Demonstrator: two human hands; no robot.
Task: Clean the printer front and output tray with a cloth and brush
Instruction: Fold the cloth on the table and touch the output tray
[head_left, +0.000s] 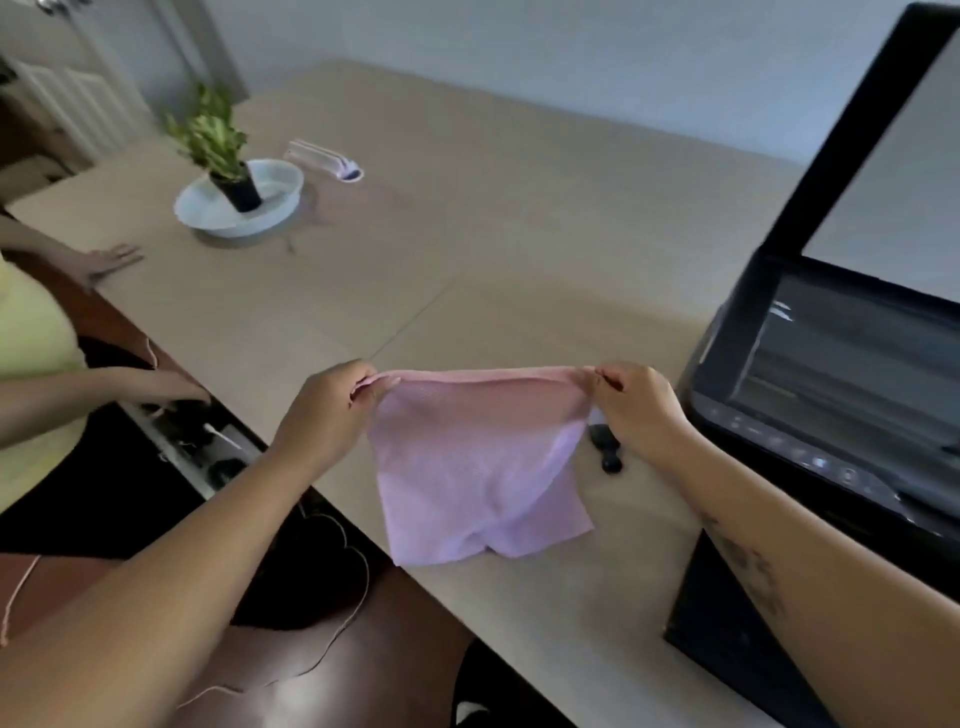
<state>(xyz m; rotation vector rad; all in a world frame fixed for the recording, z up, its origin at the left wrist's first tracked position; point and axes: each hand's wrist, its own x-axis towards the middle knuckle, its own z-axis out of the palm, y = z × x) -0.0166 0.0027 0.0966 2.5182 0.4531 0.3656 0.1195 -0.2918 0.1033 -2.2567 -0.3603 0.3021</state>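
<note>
A pink cloth (475, 467) hangs spread out above the table, stretched between both hands by its top corners. My left hand (327, 405) pinches the left corner and my right hand (636, 402) pinches the right one. The black printer (831, 374) stands at the right with its scanner lid (852, 156) raised and the glass showing. Its black output tray (727, 629) juts out under my right forearm. A small dark object (607, 447), possibly the brush, lies on the table behind the cloth, partly hidden.
The beige table (467, 234) carries a potted plant (223, 150) in a white bowl (239, 200) and a white-handled brush-like object (324, 158) far back. Another person in a yellow top (31, 374) sits at the left, one hand (111, 260) on the table edge.
</note>
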